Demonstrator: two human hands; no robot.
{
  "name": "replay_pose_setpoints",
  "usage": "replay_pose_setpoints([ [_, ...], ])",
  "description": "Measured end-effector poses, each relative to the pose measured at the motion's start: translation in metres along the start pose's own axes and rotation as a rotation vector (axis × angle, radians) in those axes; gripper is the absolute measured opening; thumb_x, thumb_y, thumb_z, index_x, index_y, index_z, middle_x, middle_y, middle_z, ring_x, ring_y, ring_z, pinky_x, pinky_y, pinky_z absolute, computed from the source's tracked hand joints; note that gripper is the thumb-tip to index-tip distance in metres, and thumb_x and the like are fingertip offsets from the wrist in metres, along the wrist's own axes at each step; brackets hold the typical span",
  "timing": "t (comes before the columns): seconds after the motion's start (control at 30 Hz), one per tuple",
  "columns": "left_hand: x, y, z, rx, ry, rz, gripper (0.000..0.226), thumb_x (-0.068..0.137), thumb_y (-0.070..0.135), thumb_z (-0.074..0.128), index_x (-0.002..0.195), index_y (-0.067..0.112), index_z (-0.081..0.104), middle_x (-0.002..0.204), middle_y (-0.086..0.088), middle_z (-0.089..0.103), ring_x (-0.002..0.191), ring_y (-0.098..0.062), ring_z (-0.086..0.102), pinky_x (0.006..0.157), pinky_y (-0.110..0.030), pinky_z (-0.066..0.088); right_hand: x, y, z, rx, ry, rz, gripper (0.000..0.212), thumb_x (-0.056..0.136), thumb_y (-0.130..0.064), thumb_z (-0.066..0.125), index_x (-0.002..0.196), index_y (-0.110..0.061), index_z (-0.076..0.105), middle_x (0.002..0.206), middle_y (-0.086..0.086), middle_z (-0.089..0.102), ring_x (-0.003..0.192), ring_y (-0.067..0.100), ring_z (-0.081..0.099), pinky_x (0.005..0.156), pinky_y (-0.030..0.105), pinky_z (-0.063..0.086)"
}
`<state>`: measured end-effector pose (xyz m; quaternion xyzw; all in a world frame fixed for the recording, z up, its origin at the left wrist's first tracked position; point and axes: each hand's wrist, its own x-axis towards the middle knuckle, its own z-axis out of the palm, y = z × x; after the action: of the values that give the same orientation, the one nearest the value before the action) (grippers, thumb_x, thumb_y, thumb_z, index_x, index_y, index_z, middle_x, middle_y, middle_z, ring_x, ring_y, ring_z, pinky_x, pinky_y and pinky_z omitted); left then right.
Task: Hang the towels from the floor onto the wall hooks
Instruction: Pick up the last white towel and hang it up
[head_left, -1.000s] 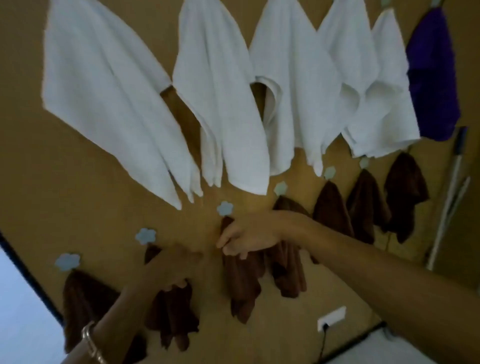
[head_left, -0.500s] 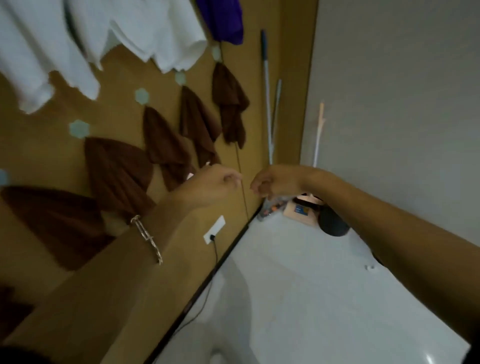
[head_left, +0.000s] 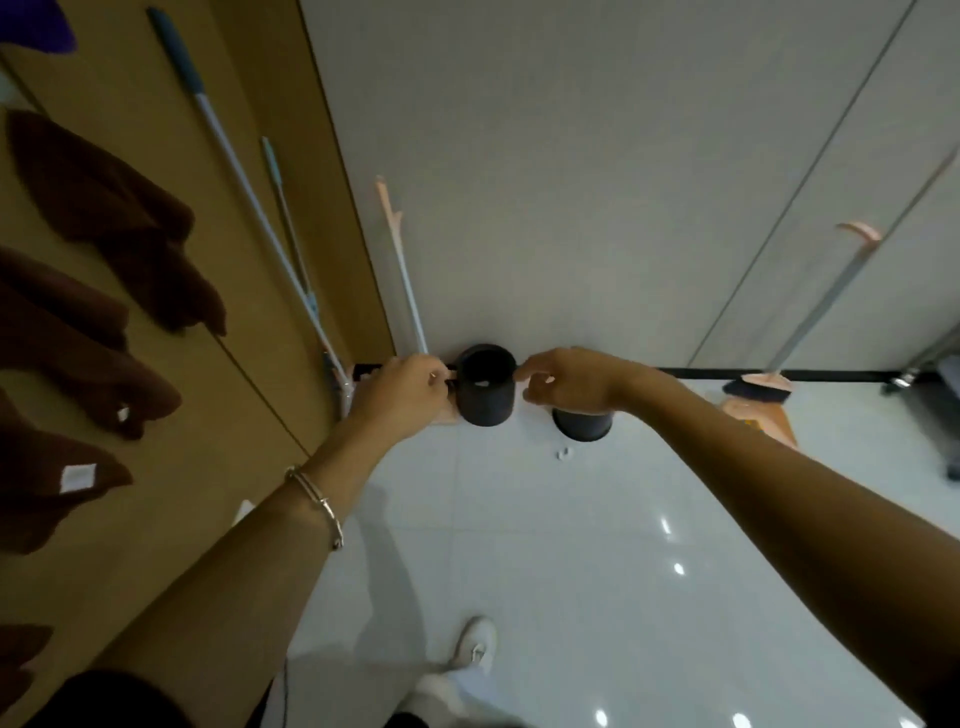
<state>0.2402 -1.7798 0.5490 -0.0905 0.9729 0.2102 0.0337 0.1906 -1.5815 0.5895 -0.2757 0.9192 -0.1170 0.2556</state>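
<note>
Several brown towels hang on the tan wall at the left, and the lowest brown towel shows a white label. A corner of a purple towel shows at the top left. Both arms reach forward over the white floor. My left hand, with a bracelet on its wrist, has its fingers curled shut. My right hand is also loosely closed. Neither holds a towel, and no towel lies on the visible floor. A black bin appears between the two hands.
A second black bin stands by the grey wall. Mop handles lean in the corner, with a pink-tipped pole beside them. A broom and pink dustpan stand at the right. A small white scrap lies on the floor, and my shoe is below.
The view swung right and down, from the towel wall to the floor corner. Both hands left the hung brown towels, drew together, and now stretch toward the corner.
</note>
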Motion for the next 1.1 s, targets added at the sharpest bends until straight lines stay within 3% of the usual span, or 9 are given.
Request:
replay_pose_setpoints([
  [0.17, 0.062, 0.016, 0.017, 0.000, -0.093, 0.180, 0.031, 0.095, 0.022, 0.043, 0.119, 0.025, 0.061, 0.122, -0.004, 0.062, 0.107, -0.030, 0.058, 0.088, -0.041, 0.050, 0.023, 0.043, -0.015, 0.033, 0.051, 0.195, 0.039, 0.098, -0.022, 0.048, 0.136, -0.019, 0.049, 0.140, 0.005, 0.051, 0.125, 0.027, 0.048, 0.106, 0.038, 0.035],
  [0.5, 0.152, 0.082, 0.057, 0.074, -0.334, 0.437, 0.029, 0.093, 0.026, 0.045, 0.117, 0.029, 0.061, 0.123, -0.004, 0.062, 0.109, -0.029, 0.056, 0.091, -0.036, 0.047, 0.023, 0.103, -0.014, 0.148, 0.088, 0.473, 0.037, 0.099, -0.024, 0.047, 0.135, -0.018, 0.050, 0.134, 0.009, 0.054, 0.119, 0.025, 0.051, 0.098, 0.032, 0.039],
  [0.67, 0.157, 0.152, 0.089, 0.073, -0.505, 0.651, 0.032, 0.094, 0.026, 0.042, 0.120, 0.030, 0.061, 0.120, 0.001, 0.061, 0.091, -0.017, 0.051, 0.076, -0.027, 0.042, -0.022, 0.152, 0.000, 0.275, 0.133, 0.683, 0.040, 0.099, -0.027, 0.047, 0.138, -0.019, 0.046, 0.138, 0.006, 0.051, 0.123, 0.022, 0.049, 0.100, 0.030, 0.038],
  [0.8, 0.144, 0.205, 0.117, 0.117, -0.604, 0.784, 0.030, 0.095, 0.027, 0.044, 0.120, 0.028, 0.060, 0.123, 0.003, 0.061, 0.108, -0.019, 0.056, 0.087, -0.028, 0.043, -0.058, 0.181, 0.027, 0.360, 0.154, 0.795, 0.040, 0.097, -0.029, 0.047, 0.137, -0.021, 0.048, 0.136, 0.004, 0.052, 0.123, 0.022, 0.048, 0.100, 0.031, 0.038],
  [1.0, 0.125, 0.285, 0.156, 0.247, -0.720, 0.941, 0.030, 0.095, 0.029, 0.044, 0.121, 0.028, 0.059, 0.125, 0.005, 0.060, 0.110, -0.017, 0.056, 0.095, -0.036, 0.047, -0.110, 0.233, 0.052, 0.450, 0.195, 0.902, 0.041, 0.097, -0.029, 0.046, 0.138, -0.020, 0.047, 0.137, 0.005, 0.051, 0.124, 0.022, 0.047, 0.099, 0.031, 0.037],
  [1.1, 0.122, 0.334, 0.172, 0.302, -0.721, 0.992, 0.029, 0.095, 0.030, 0.044, 0.120, 0.029, 0.059, 0.123, 0.006, 0.061, 0.109, -0.016, 0.056, 0.094, -0.033, 0.047, -0.137, 0.273, 0.054, 0.484, 0.243, 0.948, 0.042, 0.097, -0.029, 0.046, 0.138, -0.020, 0.046, 0.138, 0.006, 0.049, 0.126, 0.023, 0.045, 0.100, 0.031, 0.036],
])
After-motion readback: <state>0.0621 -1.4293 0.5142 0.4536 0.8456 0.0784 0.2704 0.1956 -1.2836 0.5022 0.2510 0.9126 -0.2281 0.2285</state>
